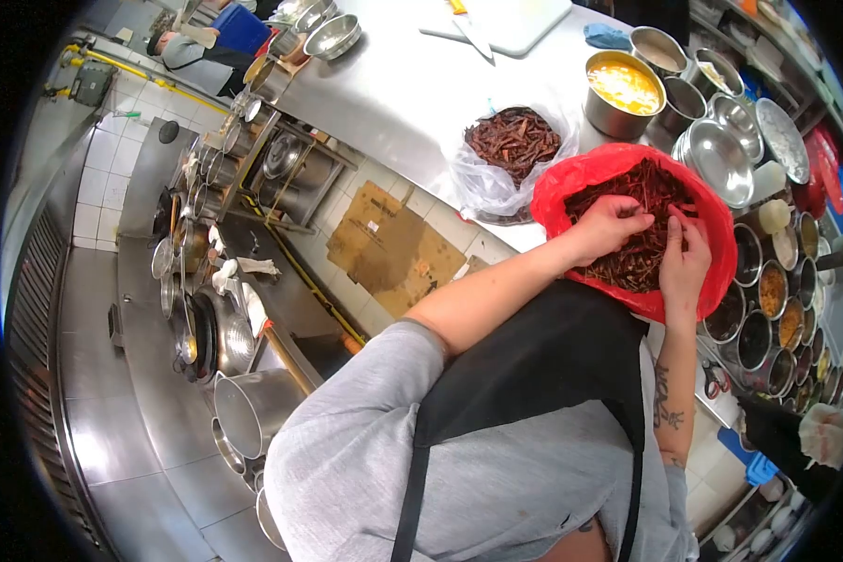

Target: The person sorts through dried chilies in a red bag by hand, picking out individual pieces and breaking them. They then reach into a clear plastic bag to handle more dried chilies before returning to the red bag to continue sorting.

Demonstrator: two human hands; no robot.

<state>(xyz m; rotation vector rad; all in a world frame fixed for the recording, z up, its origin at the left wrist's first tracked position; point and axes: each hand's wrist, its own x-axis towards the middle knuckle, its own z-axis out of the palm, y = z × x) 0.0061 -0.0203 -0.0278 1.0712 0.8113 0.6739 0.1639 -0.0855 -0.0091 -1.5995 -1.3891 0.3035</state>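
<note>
Dried red chillies (pixel 642 239) fill a red plastic bag (pixel 571 187) standing at the near edge of the steel counter (pixel 412 94). Left hand (pixel 609 225) rests in the pile, fingers curled together on a few pods. Right hand (pixel 684 262) lies alongside, fingers pinched on pods. A clear bag of chillies (pixel 513 140) sits just beside. No legible writing.

left hand (pixel 607 228) fingers curled, palm down | right hand (pixel 684 264) upright, fingers bent
</note>
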